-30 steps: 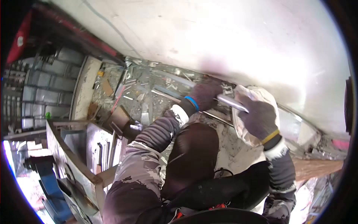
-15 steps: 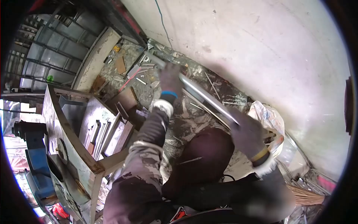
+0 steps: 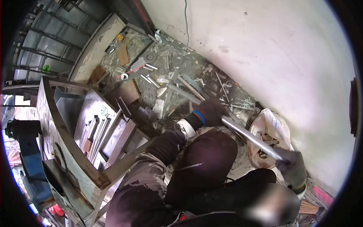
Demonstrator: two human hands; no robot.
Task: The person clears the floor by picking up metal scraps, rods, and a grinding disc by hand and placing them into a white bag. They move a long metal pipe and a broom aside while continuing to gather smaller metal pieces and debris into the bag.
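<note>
A long shiny metal pipe [image 3: 247, 135] runs slantwise across the view, from the cluttered floor down to the lower right. My left hand [image 3: 210, 112], in a dark glove with a blue band at the wrist, is wrapped round the pipe near its middle. Close to the pipe's lower right end, my right hand [image 3: 291, 167] grips it in a dark glove with a yellowish band. Beneath the right part of the pipe stands a pale plastic sack [image 3: 283, 126] with metal pieces inside. My bent knee [image 3: 211, 151] lies just below the left hand.
At left stands a metal workbench frame [image 3: 72, 145] with metal strips [image 3: 99, 136] on its shelf. Short tubes [image 3: 153, 81], board pieces [image 3: 126, 91] and scraps litter the floor. A pale wall [image 3: 257, 56] closes off the right side. A straw broom [image 3: 311, 207] lies at lower right.
Both hands and the pipe have moved right and down. The pipe's far end has left the wall corner, and the sack's opening shows more fully now.
</note>
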